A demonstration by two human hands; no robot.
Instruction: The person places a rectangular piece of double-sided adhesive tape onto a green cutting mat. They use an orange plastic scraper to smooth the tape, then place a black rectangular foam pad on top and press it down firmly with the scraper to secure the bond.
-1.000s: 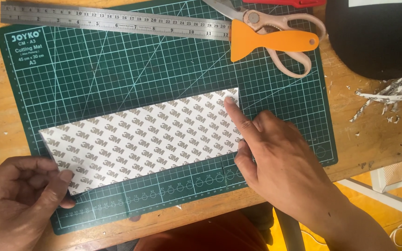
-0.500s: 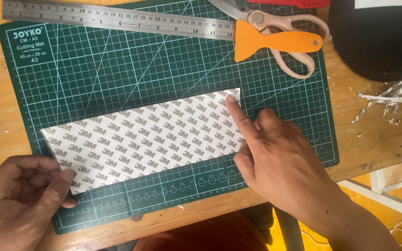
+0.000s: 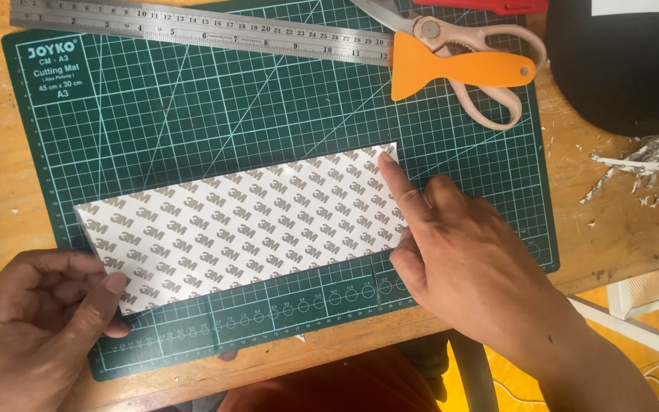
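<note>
The left hand (image 3: 36,328) sits at the near left, fingers curled in, thumb and forefinger pinching the lower left corner of the sheet (image 3: 238,225). The sheet, white with a repeated grey print, lies slanted across the green mat (image 3: 192,114), running from those fingertips up and right to the other hand. The right hand (image 3: 470,267) lies flat, fingers narrow and together, forefinger stretched along the sheet's right edge with its tip at the upper right corner; it presses rather than grips. Beyond the fingers, at the mat's far edge, lies a steel ruler (image 3: 200,27). Just past the right forefinger is an orange scraper (image 3: 451,70) resting on scissors (image 3: 482,53). Right of that hand, paper scraps (image 3: 631,172) lie on the wooden table (image 3: 619,229).
</note>
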